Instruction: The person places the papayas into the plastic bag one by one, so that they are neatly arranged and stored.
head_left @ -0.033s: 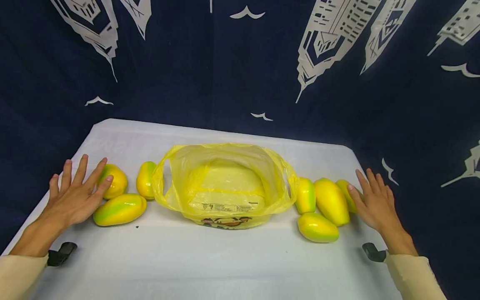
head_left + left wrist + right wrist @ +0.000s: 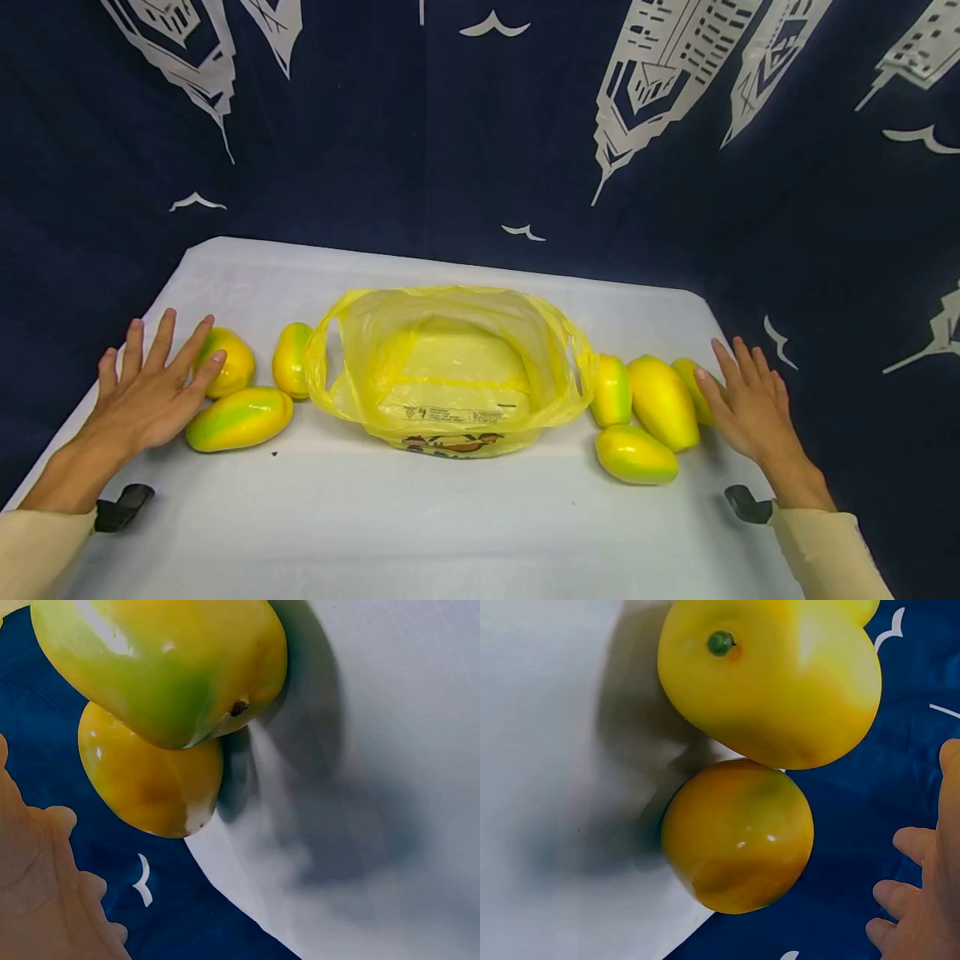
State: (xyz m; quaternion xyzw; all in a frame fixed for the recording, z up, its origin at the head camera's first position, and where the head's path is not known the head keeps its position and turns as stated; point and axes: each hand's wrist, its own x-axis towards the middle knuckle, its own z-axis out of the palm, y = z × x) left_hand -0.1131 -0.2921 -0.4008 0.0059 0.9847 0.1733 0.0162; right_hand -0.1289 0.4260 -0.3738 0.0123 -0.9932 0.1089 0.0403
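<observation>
My left hand point(image 2: 153, 392) is spread with straight fingers over the left end of the table, palm down, holding nothing. Beside it are three yellow-green mangoes: a rear mango point(image 2: 231, 362) partly behind the thumb, a front mango point(image 2: 240, 419) lying sideways, and a third mango point(image 2: 292, 361) by the bag. In the left wrist view, a mango point(image 2: 161, 667) fills the top. On the right, my right hand point(image 2: 753, 408) also has its fingers extended and grips nothing. Several mangoes cluster to its left, including a large mango point(image 2: 663, 404) and a mango point(image 2: 739, 836) partly hidden by the thumb in the head view.
A yellow plastic bag point(image 2: 465, 437) stands mid-table with its mouth wide and handles to either side. A white cloth point(image 2: 420, 525) covers the table. Behind hangs a dark blue curtain point(image 2: 390, 150) with white building prints. Each wrist wears a black device point(image 2: 123, 507).
</observation>
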